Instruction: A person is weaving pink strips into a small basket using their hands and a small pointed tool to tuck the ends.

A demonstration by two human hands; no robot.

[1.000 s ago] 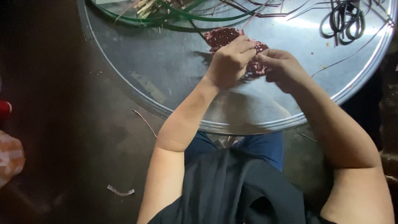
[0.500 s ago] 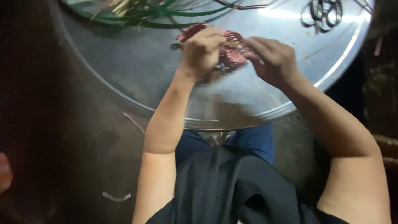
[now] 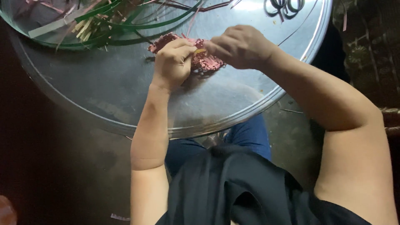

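Both hands close on a small pink woven piece (image 3: 204,60): the left hand (image 3: 174,62) curls in a fist-like grip over its near edge, and the right hand (image 3: 239,46) pinches a thin yellowish strip (image 3: 200,51) right where the two grips meet. The piece rests under the grips on a round metal tray (image 3: 125,96). Beyond the left grip lie loose green strips (image 3: 137,23), and beyond the right grip a dark coiled bundle (image 3: 285,6).

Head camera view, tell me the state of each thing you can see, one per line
Left hand: closed on the pink woven piece.
Right hand: closed, pinching at the same piece.
Pink woven piece: flat on the tray, partly covered by both hands.
Round metal tray: holding everything.
Green strips: loose, in a tangle.
Dark loops: coiled, untouched.
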